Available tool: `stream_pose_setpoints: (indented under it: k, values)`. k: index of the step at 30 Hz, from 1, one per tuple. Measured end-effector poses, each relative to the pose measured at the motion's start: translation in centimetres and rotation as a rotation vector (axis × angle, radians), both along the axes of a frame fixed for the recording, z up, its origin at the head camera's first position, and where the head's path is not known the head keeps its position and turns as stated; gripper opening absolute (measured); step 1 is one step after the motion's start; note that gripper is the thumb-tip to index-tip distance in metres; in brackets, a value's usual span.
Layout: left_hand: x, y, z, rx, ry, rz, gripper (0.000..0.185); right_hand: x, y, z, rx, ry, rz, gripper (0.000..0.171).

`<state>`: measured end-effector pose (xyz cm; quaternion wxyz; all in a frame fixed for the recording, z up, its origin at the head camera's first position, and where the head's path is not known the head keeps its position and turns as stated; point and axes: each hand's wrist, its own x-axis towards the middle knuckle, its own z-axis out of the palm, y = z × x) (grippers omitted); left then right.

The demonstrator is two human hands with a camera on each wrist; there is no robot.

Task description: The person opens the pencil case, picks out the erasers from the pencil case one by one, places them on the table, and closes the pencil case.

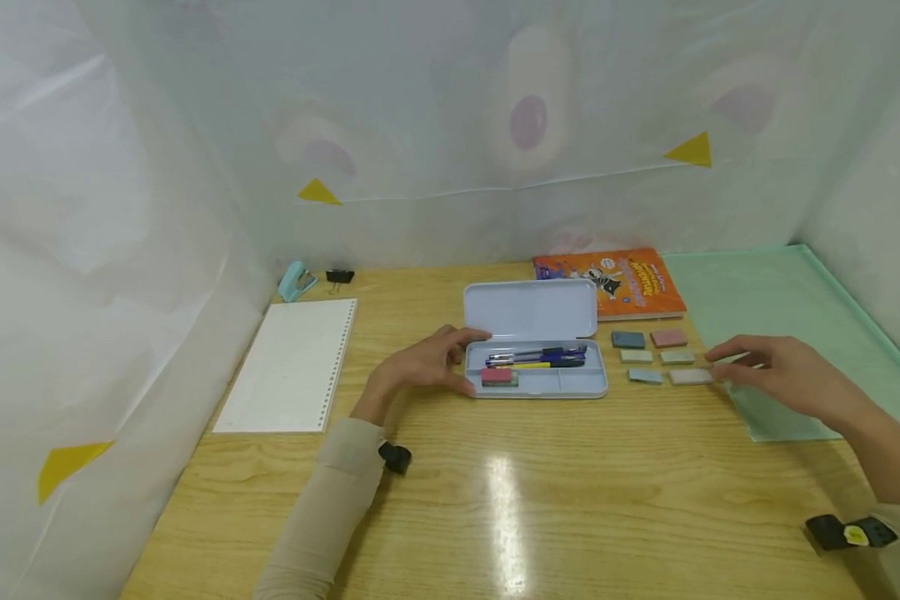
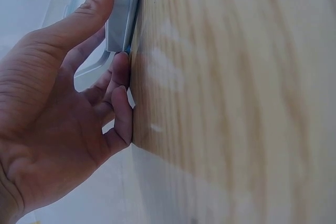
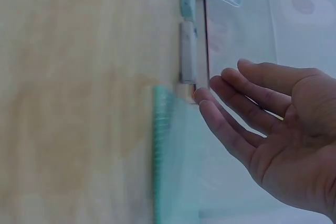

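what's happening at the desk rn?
A person sits at a wooden desk. The left hand grips the left end of an open pencil case, thumb on its edge. Pens and a pink eraser lie inside it. The right hand, fingers straight, reaches toward six small erasers laid out in rows right of the case, nearest the white one; it holds nothing.

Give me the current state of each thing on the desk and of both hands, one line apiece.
pencil case: lid open, pens and a pink eraser inside.
left hand: grips the case's left end.
right hand: open, fingertips near the erasers.
erasers: six flat on the table, in pairs.
orange book: closed, behind the case.
loose-leaf paper: lying flat.
binder clip: closed.
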<state>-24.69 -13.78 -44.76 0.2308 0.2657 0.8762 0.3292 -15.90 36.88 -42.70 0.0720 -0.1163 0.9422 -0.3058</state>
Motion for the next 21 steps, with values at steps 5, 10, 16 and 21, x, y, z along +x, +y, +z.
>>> stream_pose_setpoints:
  k: [5,10,16,21]
  values:
    - [0.1,0.0,0.2,-0.010,0.001,0.002,0.088,-0.2,-1.7,0.9,-0.125,0.003,0.058,0.030]
    - [0.1,0.1,0.2,-0.011,0.002,-0.004,0.088,-1.0,-6.5,0.7,-0.262,-0.006,0.207,0.030]
    - [0.1,0.1,0.2,-0.014,0.003,-0.010,0.088,-2.2,-12.8,-0.4,-0.308,-0.029,0.338,0.027]
    - [0.1,0.2,0.4,-0.017,-0.004,-0.016,0.087,-3.2,-17.0,-0.9,-0.350,-0.064,0.363,0.026]
